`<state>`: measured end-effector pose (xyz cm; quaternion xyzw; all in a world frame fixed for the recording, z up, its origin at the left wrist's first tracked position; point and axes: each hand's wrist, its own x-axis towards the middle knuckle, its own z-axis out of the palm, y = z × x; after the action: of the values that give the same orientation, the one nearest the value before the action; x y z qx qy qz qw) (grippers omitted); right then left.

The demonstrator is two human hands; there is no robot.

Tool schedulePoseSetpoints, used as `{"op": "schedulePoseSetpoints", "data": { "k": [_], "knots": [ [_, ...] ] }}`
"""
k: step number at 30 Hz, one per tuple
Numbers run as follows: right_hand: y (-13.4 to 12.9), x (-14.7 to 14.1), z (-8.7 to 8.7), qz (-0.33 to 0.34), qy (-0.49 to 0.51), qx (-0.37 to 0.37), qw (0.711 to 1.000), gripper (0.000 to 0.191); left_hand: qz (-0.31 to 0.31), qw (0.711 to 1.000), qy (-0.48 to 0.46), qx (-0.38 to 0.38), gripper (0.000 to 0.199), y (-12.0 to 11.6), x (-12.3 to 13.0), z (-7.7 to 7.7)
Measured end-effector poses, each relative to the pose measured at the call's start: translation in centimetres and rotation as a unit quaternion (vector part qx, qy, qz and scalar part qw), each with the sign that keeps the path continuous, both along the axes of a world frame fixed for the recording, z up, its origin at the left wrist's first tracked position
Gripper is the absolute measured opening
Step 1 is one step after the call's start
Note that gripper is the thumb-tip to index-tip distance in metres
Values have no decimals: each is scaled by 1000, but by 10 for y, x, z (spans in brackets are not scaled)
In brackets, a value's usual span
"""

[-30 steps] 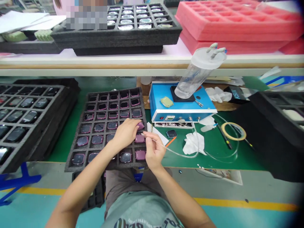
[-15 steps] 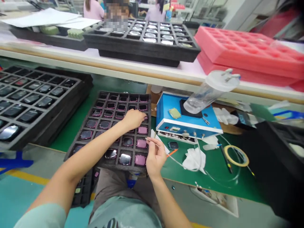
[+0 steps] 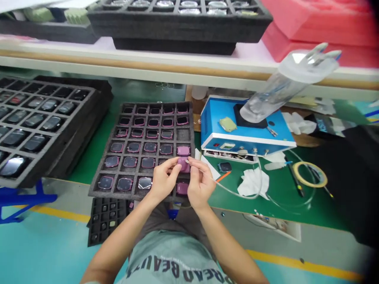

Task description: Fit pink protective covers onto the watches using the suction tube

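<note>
At six o'clock, we can read "BEAU" in dark capitals on the shirt; its smaller line is blurred. At three o'clock, we cannot make out the blue lettering on the black box.

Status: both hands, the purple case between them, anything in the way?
Left hand gripping purple case. Right hand pinching clear tube, tip at case. Tube loops over bench; nothing visibly blocking.

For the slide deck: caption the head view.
Left hand holds a purple case; right hand holds a clear tube.
</note>
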<state>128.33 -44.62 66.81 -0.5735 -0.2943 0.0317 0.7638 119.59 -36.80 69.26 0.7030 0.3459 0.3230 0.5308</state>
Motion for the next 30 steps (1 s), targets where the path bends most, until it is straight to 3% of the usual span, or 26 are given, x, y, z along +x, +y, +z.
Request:
{"op": "schedulePoseSetpoints", "data": {
  "k": [30],
  "knots": [
    [0, 5, -2, -5, 13, 3, 1000, 13, -21, 1000, -12, 0, 34, 4, 4, 0]
  ]
}}
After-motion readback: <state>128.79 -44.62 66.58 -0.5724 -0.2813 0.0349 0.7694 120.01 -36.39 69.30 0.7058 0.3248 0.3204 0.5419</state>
